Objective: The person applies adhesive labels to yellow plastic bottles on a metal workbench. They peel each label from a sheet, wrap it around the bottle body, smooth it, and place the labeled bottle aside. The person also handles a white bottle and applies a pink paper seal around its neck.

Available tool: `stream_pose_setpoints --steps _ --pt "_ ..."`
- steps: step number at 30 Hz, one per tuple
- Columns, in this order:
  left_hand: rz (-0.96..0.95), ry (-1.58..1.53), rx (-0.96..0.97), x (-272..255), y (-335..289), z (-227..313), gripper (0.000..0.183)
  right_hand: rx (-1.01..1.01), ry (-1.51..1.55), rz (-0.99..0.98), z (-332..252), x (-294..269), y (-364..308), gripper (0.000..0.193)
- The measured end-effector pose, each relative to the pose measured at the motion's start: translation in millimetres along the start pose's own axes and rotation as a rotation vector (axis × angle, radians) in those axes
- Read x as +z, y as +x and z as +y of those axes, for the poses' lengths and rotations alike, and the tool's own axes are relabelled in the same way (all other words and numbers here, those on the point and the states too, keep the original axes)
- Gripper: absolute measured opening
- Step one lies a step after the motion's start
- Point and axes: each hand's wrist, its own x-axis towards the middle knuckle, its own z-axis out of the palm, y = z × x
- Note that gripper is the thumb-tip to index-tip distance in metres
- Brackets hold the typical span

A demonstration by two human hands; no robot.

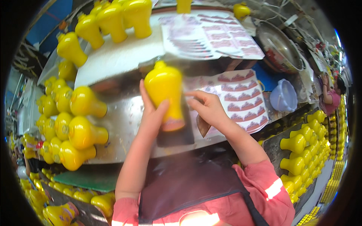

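My left hand (151,115) is wrapped round a glossy yellow vase (164,84), its narrow neck up and slightly tilted. Round the vase's foot runs a band of reddish-purple pattern. Close by on the right, my right hand (209,107) has its index finger pointing at the vase's side; whether it touches is blurred. A flat brown wedge-shaped tool (203,126) sticks out below that hand, its upper end hidden in the curled fingers. Beneath the vase lies a dark block (175,137) on the metal worktop (122,126). Sheets of printed decals (243,100) lie beside my right hand.
Several yellow vases (85,132) lie stacked at the left, and others (109,22) stand on a white raised board (124,56). More decal sheets (215,34) cover its right part. A lilac bucket (283,96) and metal basin (279,45) stand right. Another person (333,96) sits far right.
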Motion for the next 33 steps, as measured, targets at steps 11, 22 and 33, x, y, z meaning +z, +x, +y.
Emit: stream_pose_setpoints --steps 11,22,33 --pt "0.008 -0.104 -0.033 -1 -2 -8 0.084 -0.330 -0.968 0.745 47 -180 47 0.028" --pt "0.045 -0.102 -0.020 1 -5 -11 0.084 -0.274 -1.205 0.602 60 -213 68 0.026" --pt "0.214 0.041 0.191 17 -9 5 0.082 -0.401 -0.515 0.626 43 -214 40 0.030"
